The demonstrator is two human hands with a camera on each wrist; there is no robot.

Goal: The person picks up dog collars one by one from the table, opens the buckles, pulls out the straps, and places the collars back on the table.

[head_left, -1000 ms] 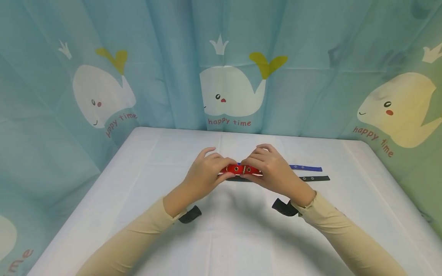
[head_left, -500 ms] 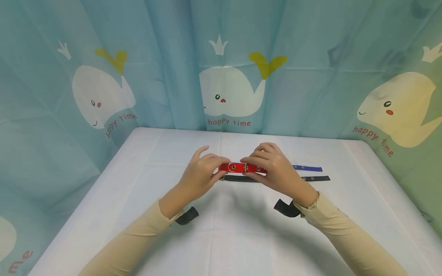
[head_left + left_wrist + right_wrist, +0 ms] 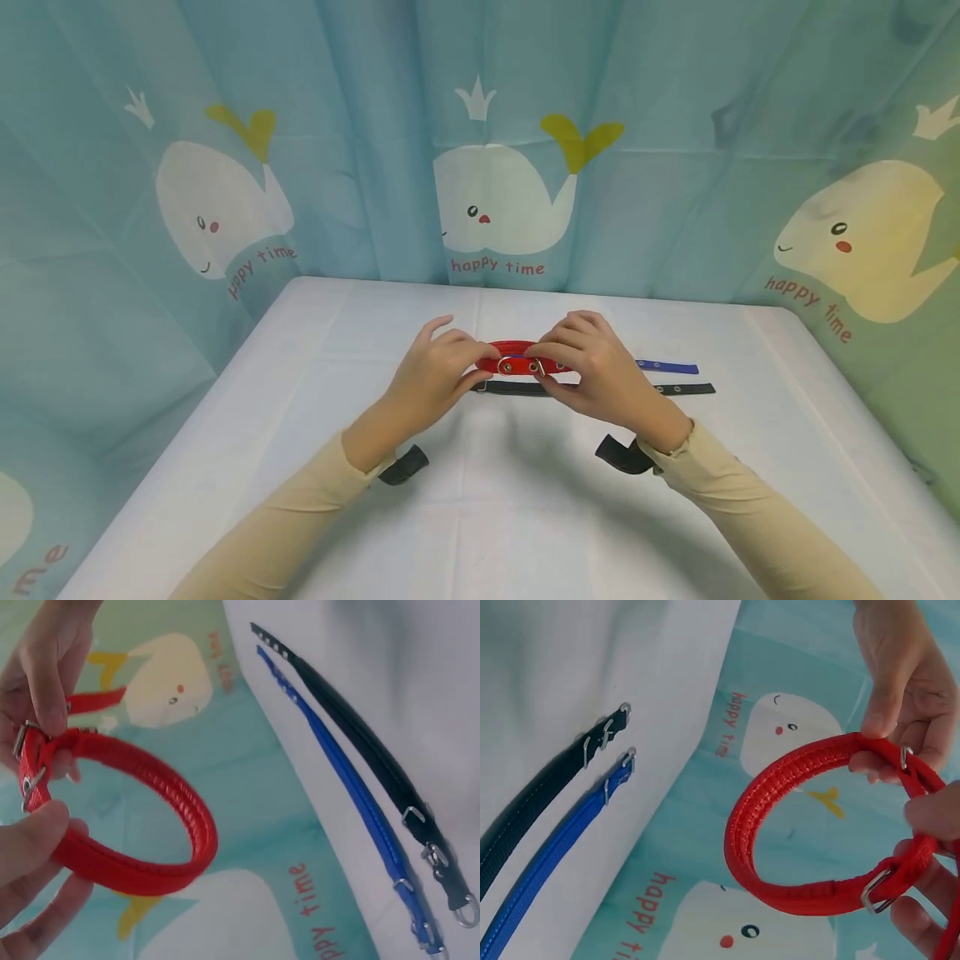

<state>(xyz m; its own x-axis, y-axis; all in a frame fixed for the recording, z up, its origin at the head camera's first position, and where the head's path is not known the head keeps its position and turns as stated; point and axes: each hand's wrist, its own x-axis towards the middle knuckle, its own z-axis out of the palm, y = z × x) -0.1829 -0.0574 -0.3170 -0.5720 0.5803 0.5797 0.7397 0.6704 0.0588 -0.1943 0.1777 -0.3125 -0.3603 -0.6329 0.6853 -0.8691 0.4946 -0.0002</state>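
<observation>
A red collar (image 3: 517,365) with a metal buckle, a D-ring and eyelets is held above the table, bent into a closed loop. My left hand (image 3: 431,375) pinches it between thumb and fingers beside the D-ring. On the other side my right hand (image 3: 600,367) pinches it near the buckle. In the left wrist view the padded loop of the red collar (image 3: 202,832) hangs away from the fingers, and its loose strap end pokes out past the right hand. The right wrist view shows the same loop, with a metal keeper (image 3: 879,891) on the strap.
A black collar (image 3: 517,388) and a blue collar (image 3: 667,367) lie straight, side by side on the white table (image 3: 510,517), partly hidden behind the hands. A blue curtain (image 3: 360,167) with whale prints hangs beyond the table's far edge.
My left hand has shifted slightly left, showing more of the red collar between the hands. The collar has tilted, so its loop now shows above the front band.
</observation>
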